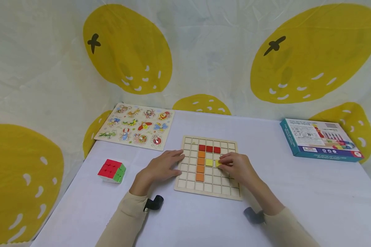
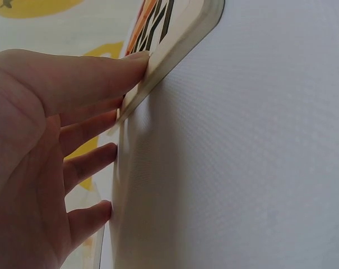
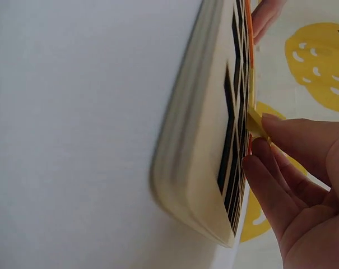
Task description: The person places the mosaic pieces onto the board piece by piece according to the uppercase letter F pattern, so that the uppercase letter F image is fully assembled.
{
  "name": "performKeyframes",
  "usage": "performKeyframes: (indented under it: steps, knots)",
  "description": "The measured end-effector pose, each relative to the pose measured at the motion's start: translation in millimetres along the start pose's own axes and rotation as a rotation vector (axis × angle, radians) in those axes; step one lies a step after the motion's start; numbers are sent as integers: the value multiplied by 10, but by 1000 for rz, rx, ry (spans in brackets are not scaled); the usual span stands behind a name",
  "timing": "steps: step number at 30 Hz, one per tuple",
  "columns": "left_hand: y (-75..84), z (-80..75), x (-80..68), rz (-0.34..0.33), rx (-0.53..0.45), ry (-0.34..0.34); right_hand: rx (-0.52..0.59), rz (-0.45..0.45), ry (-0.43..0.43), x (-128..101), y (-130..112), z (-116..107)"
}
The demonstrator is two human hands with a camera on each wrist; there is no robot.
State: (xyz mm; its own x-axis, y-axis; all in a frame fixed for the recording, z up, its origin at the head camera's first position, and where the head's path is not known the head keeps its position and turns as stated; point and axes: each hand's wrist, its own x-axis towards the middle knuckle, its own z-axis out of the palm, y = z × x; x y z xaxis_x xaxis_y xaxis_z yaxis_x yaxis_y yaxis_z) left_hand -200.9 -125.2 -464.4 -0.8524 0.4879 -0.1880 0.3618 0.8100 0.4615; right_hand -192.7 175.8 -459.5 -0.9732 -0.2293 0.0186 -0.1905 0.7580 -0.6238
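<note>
A square wooden grid board (image 1: 208,194) lies flat on the white table. A row of three red tiles (image 1: 209,149) sits near its top, with a column of several orange tiles (image 1: 201,161) running down from the left one. One yellow tile (image 1: 209,162) lies in a cell right of the orange column. Between thumb and fingers, my right hand (image 1: 237,167) pinches a second yellow tile (image 3: 255,124), tilted against the board's surface. My left hand (image 1: 161,166) rests at the board's left edge, its thumb touching the rim and its fingers spread loosely.
Left of the board stands a red, green and white puzzle cube (image 1: 112,170). An insect picture puzzle board (image 1: 134,126) lies at the back left. A flat teal box (image 1: 321,139) is at the back right. A curtain printed with yellow fruit (image 1: 210,55) hangs behind the table.
</note>
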Motion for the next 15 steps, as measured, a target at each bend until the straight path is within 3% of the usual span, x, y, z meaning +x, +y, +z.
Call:
performKeyframes:
  steps: [15]
  knots:
    - [5, 14, 15, -12, 5, 2, -64, 13, -9, 16, -42, 35]
